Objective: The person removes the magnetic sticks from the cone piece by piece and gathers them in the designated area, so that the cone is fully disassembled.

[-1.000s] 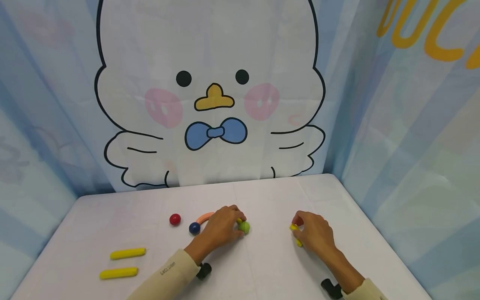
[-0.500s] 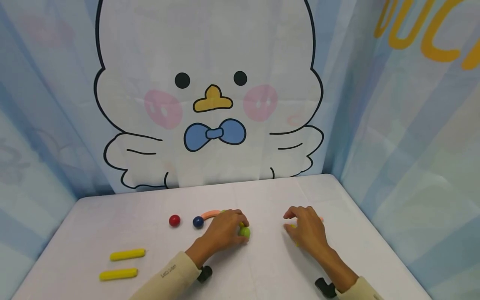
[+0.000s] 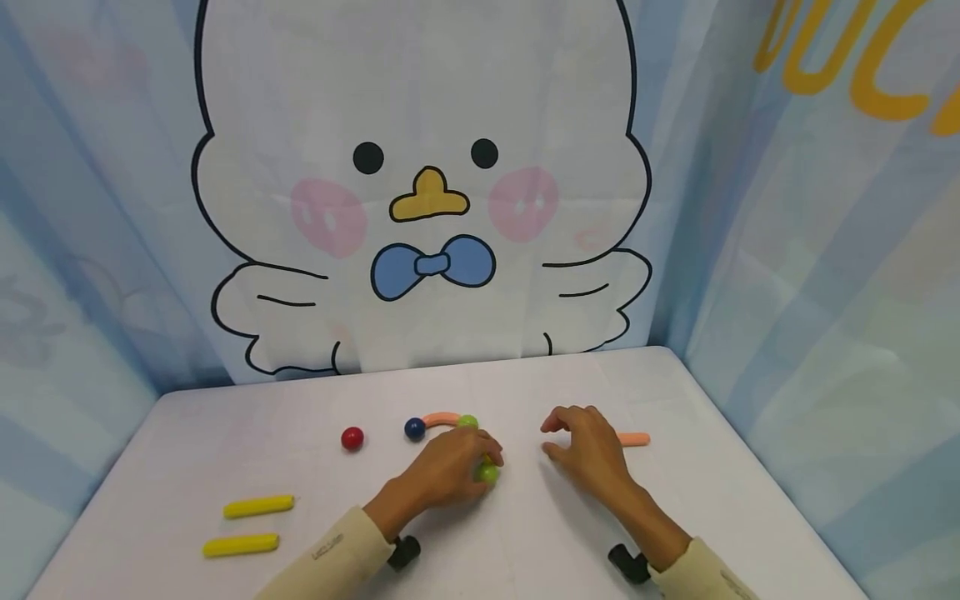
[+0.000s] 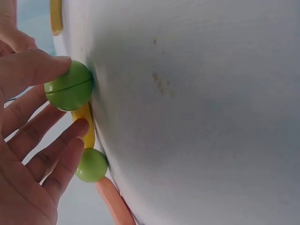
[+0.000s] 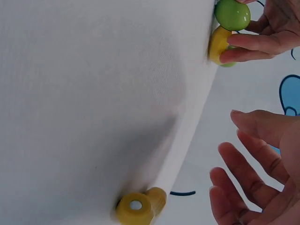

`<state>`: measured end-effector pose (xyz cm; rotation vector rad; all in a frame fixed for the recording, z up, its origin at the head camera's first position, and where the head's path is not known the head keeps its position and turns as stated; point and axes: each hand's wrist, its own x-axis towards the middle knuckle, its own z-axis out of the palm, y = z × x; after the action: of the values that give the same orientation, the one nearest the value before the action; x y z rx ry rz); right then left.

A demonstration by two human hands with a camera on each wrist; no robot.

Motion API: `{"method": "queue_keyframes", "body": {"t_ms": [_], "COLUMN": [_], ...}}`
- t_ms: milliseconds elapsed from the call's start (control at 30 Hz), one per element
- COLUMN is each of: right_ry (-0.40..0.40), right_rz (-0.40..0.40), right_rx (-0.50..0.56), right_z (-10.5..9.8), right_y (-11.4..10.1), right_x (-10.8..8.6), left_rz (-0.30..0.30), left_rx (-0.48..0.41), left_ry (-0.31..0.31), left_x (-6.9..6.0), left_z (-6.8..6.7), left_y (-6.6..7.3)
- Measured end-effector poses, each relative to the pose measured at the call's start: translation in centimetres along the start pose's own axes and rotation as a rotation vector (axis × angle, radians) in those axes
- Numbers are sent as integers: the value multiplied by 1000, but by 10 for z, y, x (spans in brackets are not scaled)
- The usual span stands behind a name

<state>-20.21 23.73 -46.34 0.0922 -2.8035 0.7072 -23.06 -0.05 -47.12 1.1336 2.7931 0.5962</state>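
Note:
My left hand (image 3: 448,468) pinches a shiny green ball (image 4: 70,86), thumb on its near side. From that ball a yellow stick (image 4: 86,136) leads to a second green ball (image 3: 468,422). A curved orange stick (image 3: 441,418) joins on there, with a dark blue ball (image 3: 415,429) at its far end. To the right, my right hand (image 3: 592,454) hovers over the table with thumb and fingers apart, holding nothing. Yellow pieces (image 5: 140,206) lie below it in the right wrist view; in the head view that hand hides them. An orange stick (image 3: 634,439) pokes out behind it.
A red ball (image 3: 352,438) lies left of the chain. Two yellow sticks (image 3: 258,506) rest nearer the front left of the white table (image 3: 525,542). A printed curtain (image 3: 427,333) hangs along the back edge and both sides.
My right hand has let go of a yellow piece and moved left, uncovering the orange stick. The blue ball and curved orange stick have swung back and right while my left hand keeps its ball.

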Motion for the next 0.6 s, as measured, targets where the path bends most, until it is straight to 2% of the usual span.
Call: {"method": "queue_keyframes", "body": {"t_ms": [167,400,600], "right_ry": [-36,-50,-80], "right_rz": [-1,-22,-46], "right_rx": [20,49,132], "right_z": [7,16,23], "right_y": [-10,-21,-30], "right_x": [6,13,18], "left_rz": [-20,-80,-104], "left_rx": [-28,-56,-127], "left_ry": [-23,34,24], "left_x": [-7,-14,-15], "left_z": [-3,-4,-3], "left_y": [-2,-4,-8]}}
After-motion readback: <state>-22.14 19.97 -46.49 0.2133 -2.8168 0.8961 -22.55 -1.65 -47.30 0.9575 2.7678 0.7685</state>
